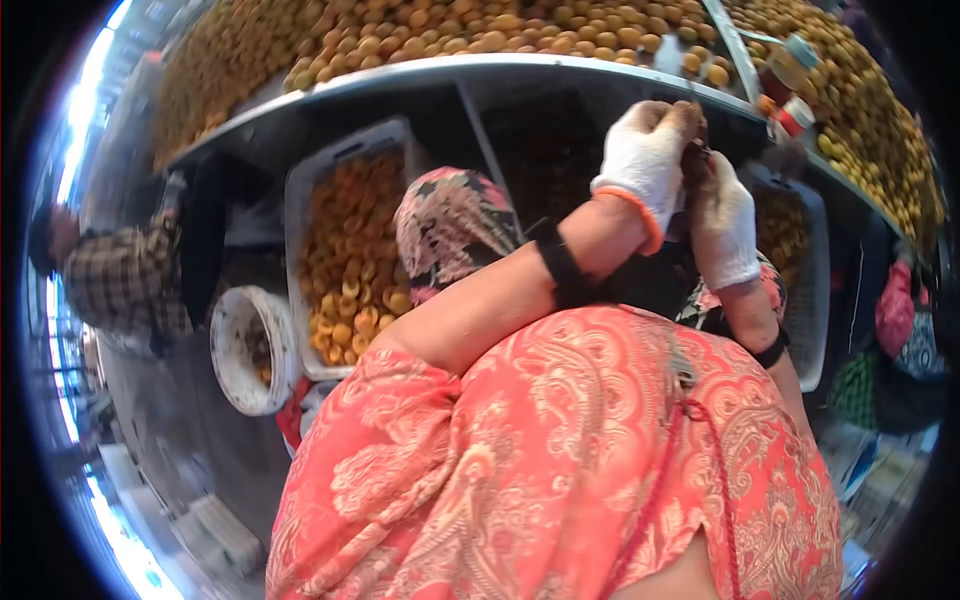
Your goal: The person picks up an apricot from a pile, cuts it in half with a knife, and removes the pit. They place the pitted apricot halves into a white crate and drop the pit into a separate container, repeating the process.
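My left hand (645, 150), in a white glove with an orange cuff, is raised just below the edge of the fruit table. Its fingers are bent together in a pinch, and their stained tips meet those of my right hand. My right hand (722, 220), also white-gloved, is close beside it with curled fingers. Something small and dark shows between the fingertips, but I cannot make out what it is. Beyond both hands, many whole apricots (490, 40) lie on the table (420, 75).
A pale crate (292, 200) of halved apricots (350, 260) stands by my left knee. Another crate (815, 290) is at my right. Left of the first crate stands a dirty white bucket (225, 350). A person (130, 270) in a checked shirt is at far left. Jars (790, 65) stand on the table.
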Tool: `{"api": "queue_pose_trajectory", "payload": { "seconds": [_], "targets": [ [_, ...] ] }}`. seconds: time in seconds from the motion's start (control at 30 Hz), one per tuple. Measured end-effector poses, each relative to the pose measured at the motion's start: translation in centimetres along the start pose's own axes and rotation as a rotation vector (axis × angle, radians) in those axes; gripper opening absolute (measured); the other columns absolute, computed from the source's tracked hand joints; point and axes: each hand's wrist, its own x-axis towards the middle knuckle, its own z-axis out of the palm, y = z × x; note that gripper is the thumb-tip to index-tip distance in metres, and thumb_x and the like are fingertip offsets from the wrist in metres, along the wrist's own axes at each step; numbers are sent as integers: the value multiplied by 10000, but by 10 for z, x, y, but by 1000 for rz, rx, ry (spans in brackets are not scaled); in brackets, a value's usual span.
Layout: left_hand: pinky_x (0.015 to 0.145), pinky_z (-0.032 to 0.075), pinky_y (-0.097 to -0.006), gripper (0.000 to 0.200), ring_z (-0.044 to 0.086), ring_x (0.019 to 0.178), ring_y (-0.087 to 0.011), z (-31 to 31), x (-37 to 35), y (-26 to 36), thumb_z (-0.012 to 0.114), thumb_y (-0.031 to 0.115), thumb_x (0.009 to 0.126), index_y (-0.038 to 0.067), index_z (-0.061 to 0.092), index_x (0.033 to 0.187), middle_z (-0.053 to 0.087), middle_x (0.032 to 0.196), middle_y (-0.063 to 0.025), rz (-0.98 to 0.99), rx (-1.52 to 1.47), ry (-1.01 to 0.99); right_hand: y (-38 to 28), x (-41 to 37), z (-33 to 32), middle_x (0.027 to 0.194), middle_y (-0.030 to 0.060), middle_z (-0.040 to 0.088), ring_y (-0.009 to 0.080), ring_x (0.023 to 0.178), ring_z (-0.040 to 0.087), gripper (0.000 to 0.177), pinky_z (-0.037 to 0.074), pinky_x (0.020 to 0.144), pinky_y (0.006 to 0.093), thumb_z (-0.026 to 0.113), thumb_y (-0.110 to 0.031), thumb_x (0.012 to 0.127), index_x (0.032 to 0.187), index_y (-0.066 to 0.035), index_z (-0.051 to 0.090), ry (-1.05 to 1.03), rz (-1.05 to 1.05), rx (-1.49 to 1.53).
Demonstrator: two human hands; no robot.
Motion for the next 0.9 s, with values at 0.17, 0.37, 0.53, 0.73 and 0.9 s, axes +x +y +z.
{"api": "queue_pose_trajectory", "payload": {
  "seconds": [0.17,0.37,0.53,0.73,0.9],
  "targets": [
    [779,511,-276,256,630,820,-128,-14,3,2,667,151,937,-32,633,1112,683,943,-76,208,295,15,-5,-3,1,671,13,531,112,560,508,287,428,499,299,471,-281,1058,961,-28,566,-37,177,227],
    [786,524,-272,267,638,864,-113,-27,1,16,668,81,884,-5,635,1135,698,960,-103,499,494,-48,-27,2,5,706,-44,493,47,568,472,344,433,477,219,488,-393,1047,974,-66,569,-118,253,311],
    [694,508,-257,252,610,796,-102,-36,-5,26,699,124,899,-47,624,1069,676,920,-85,262,330,11,-21,10,10,815,12,556,84,656,534,320,515,578,254,469,-307,1043,1066,-10,586,-204,376,338],
    [805,524,-331,225,642,878,-171,-58,4,21,664,113,922,7,614,1114,684,971,-101,251,59,0,-23,12,13,970,168,704,196,826,681,296,541,697,321,461,-149,1018,1183,59,593,-216,83,104],
    [831,561,-395,236,686,934,-293,-71,10,29,580,142,980,18,611,1178,696,1026,-141,55,-352,-138,-50,8,12,774,192,653,217,726,673,211,490,631,327,564,-152,1013,1075,48,581,-163,61,293]
  ]
}}
